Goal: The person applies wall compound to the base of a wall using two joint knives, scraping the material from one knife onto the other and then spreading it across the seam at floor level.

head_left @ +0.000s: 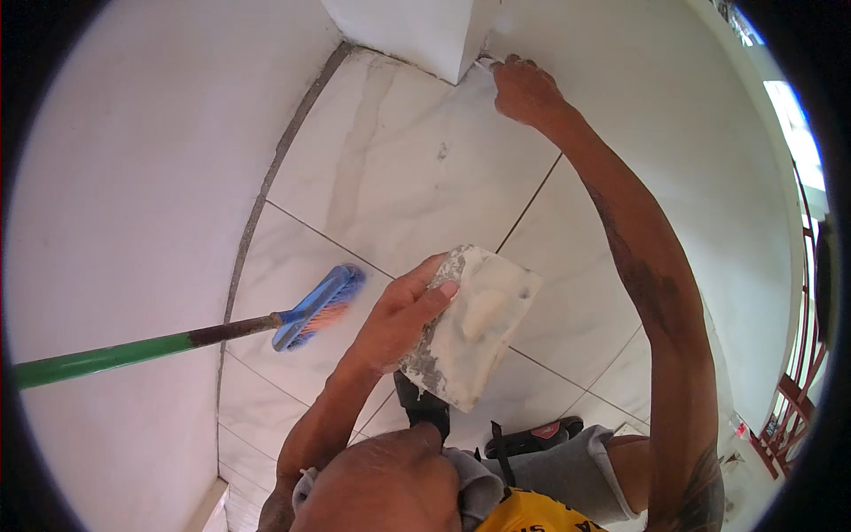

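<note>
White marble-patterned floor tiles (479, 177) with dark joints run between a plain white left wall (133, 177) and a plain white right wall (656, 89). Nearest to us is what seems a bare bent knee (381, 483), beside grey cloth shorts (550, 470). Just beyond, near the middle of our view, the left hand (399, 319) grips a flat, rectangular, grey-speckled board (427, 355) by its left side, thumb on top. Thick off-white paste (487, 319) covers most of it. Farther off, at the end of an outstretched arm, the right hand (530, 91) is closed around a thin, pale tool (484, 63), mostly hidden by the fingers, at the right wall's foot, just beside a white square-edged pillar (408, 35).

We judge that paste could slide off if the board tips, since one hand alone supports it; the tiles or the black strapped sandal (532, 436) might catch it. So long a reach could also make the tool slip and smear the wall.

Left of the board we find a blue plastic brush head (310, 310) with a long green pole (106, 359), which the left arm could bump. A rough grey gap (296, 126) edges the left wall. The pillar's corner limits the tool's room. Dark red metal bars (789, 408) stand well apart, far right.
</note>
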Motion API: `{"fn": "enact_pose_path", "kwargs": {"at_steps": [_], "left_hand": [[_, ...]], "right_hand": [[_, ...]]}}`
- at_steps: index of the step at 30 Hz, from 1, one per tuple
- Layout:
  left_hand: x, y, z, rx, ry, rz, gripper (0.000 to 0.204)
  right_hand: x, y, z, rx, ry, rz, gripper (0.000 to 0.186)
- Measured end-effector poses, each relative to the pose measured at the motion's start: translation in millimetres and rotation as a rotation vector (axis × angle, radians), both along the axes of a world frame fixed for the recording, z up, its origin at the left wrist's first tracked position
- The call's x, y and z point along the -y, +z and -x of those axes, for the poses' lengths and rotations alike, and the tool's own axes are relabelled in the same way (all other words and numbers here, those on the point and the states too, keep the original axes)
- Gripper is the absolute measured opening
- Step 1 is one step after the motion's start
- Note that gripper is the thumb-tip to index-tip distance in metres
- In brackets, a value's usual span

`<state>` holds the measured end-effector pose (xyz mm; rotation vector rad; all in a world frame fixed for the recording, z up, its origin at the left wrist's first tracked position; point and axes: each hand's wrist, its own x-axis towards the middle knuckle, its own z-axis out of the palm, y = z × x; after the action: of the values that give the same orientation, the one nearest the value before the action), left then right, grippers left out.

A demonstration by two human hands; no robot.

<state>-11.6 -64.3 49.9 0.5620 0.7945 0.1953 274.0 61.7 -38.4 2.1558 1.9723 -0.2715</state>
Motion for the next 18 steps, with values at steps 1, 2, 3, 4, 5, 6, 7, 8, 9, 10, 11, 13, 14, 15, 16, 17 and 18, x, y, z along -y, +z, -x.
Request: {"fn": "enact_pose_path", "kwargs": {"at_steps": [1, 2, 3, 4, 5, 6, 7, 8, 9, 10, 11, 13, 14, 15, 16, 17, 18], "left_hand": [[0.1, 0.6, -2.1, 0.01, -0.019, -0.02, 0.044], [0.3, 0.0, -3.7, 0.015, -0.023, -0.021, 0.044], [0.6, -2.5, -1.0, 0.025, -0.007, -0.024, 0.044], [1.1, -4.9, 1.7, 0.038, 0.009, -0.028, 0.044], [1.5, -7.4, 5.2, 0.032, 0.013, -0.027, 0.044], [0.5, -9.1, 7.4, 0.003, -0.004, -0.061, 0.044], [0.4, -10.0, 9.5, -0.025, -0.025, -0.089, 0.045], [0.1, -9.5, 11.1, -0.026, -0.022, -0.088, 0.045], [-0.4, -7.5, 9.1, -0.001, -0.006, -0.052, 0.045], [-0.3, -6.4, 8.3, 0.02, 0.009, -0.014, 0.045], [0.1, -6.3, 7.4, 0.021, 0.007, -0.014, 0.045], [0.9, -8.2, 6.6, 0.008, -0.002, -0.003, 0.044], [0.8, -9.0, 6.5, 0.006, -0.003, -0.004, 0.044], [1.1, -9.6, 6.7, -0.011, -0.013, -0.034, 0.044], [1.2, -10.0, 6.9, -0.027, -0.022, -0.064, 0.044], [0.8, -9.6, 7.0, -0.028, -0.023, -0.064, 0.044], [0.3, -8.4, 8.4, -0.038, -0.017, -0.06, 0.044]], "right_hand": [[-3.6, -5.8, -1.7, 0.012, 0.004, -0.01, 0.028], [-4.8, -10.5, -5.0, 0.026, 0.008, -0.02, 0.028], [-5.7, -7.1, 1.1, 0.018, 0.012, -0.019, 0.028], [-5.8, -2.2, 4.9, -0.082, 0.058, 0.109, 0.029], [-4.3, 2.3, 9.3, -0.18, 0.104, 0.237, 0.03], [0.1, 10.0, 11.8, -0.178, 0.11, 0.234, 0.03], [9.9, 16.1, 12.9, -0.305, 0.149, 0.232, 0.027], [15.3, 19.5, 12.7, -0.433, 0.188, 0.229, 0.024], [17.5, 18.3, 5.3, -0.426, 0.186, 0.227, 0.024], [19.6, 12.3, -0.7, -0.341, 0.119, 0.103, 0.024], [18.8, 6.0, -6.5, -0.256, 0.052, -0.021, 0.024], [9.3, 2.2, -9.0, -0.19, -0.017, -0.024, 0.029], [4.1, 0.1, -9.8, -0.123, -0.085, -0.026, 0.034], [-1.2, -2.1, -10.0, -0.125, -0.085, -0.025, 0.034], [-6.6, -4.2, -9.9, -0.137, -0.104, -0.03, 0.033], [-10.4, -6.5, -9.6, -0.149, -0.122, -0.035, 0.032], [-13.9, -7.5, -6.0, -0.155, -0.12, -0.034, 0.032]]}}
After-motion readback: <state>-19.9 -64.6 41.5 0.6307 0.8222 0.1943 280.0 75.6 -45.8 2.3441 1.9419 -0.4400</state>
